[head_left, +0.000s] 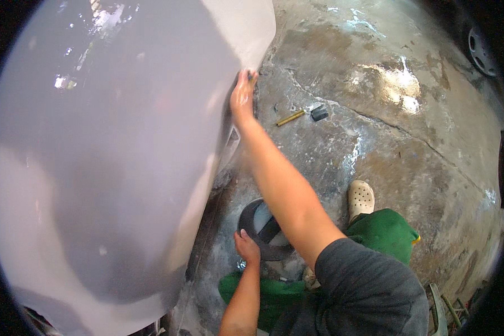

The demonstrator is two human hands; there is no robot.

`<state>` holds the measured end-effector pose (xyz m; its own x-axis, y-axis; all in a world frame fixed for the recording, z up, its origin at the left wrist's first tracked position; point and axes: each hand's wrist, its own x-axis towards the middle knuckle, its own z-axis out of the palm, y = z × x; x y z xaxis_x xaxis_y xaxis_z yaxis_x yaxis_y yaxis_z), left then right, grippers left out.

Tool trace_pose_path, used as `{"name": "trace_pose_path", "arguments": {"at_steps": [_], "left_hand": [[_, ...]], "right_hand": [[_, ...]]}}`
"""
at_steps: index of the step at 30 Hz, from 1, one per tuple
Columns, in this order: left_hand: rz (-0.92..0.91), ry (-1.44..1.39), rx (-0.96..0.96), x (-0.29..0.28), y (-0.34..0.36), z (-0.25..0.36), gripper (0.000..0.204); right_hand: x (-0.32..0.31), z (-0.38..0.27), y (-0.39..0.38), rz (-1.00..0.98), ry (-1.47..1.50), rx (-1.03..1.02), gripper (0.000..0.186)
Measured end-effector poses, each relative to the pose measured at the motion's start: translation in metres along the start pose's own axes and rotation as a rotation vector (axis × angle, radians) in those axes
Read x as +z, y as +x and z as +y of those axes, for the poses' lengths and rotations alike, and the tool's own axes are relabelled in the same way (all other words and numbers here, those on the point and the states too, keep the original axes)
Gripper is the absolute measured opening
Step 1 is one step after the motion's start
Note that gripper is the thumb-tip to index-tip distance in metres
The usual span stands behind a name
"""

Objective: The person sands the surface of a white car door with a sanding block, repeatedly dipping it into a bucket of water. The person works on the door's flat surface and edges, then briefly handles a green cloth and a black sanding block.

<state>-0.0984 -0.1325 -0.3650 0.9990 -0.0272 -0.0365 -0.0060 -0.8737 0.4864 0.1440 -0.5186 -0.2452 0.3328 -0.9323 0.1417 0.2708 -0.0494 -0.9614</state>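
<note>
My right hand point(243, 99), wet and slightly blurred, reaches along the edge of a large grey-and-white painted panel point(145, 140), which looks like vehicle bodywork. Its fingers bend around the panel's far right edge; a small piece, partly hidden and too unclear to name, shows at the fingertips. My left hand point(246, 246) is closed on the rim of a round black bucket point(271, 253) standing on the floor. Water with bright reflections appears inside the bucket, and my right upper arm crosses in front of part of it.
On the wet, cracked concrete floor point(431, 185) lie a brass-coloured rod point(290, 118) and a small dark block point(319, 113). My beige clog point(361, 199) stands right of the bucket. A wheel point(481, 52) shows at the far right, and thin bars point(451, 308) at the lower right.
</note>
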Motion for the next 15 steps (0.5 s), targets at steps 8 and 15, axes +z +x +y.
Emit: {"name": "trace_pose_path", "arguments": {"at_steps": [8, 15], "left_hand": [[0.022, 0.247, 0.298, -0.003, -0.012, -0.019, 0.054], [-0.181, -0.579, -0.093, 0.004, -0.011, 0.011, 0.043]], "right_hand": [[0.027, -0.069, -0.335, -0.164, 0.096, 0.361, 0.075], [0.005, -0.044, -0.221, -0.074, 0.127, 0.234, 0.072]]}}
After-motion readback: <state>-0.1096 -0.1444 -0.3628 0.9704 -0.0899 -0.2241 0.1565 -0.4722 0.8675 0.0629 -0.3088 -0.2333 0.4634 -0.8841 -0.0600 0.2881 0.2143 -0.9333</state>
